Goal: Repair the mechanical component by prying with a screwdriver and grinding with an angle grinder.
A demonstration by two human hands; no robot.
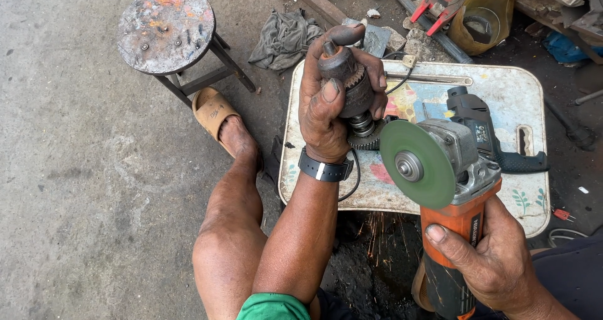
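left hand [326, 106] clenched round drill chuck [347, 81] | right hand [487, 263] gripping angle grinder [449, 188] | disc just beside chuck

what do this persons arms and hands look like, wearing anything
Both hands are bare, no gloves, and look grimy with dark dirt on the fingers and nails. The left hand has a black wristband with a small pale clasp or patch on the wrist. The left forearm is bare up to a green sleeve at the frame's bottom edge. The right hand has no band in view; dark cloth shows beside it.
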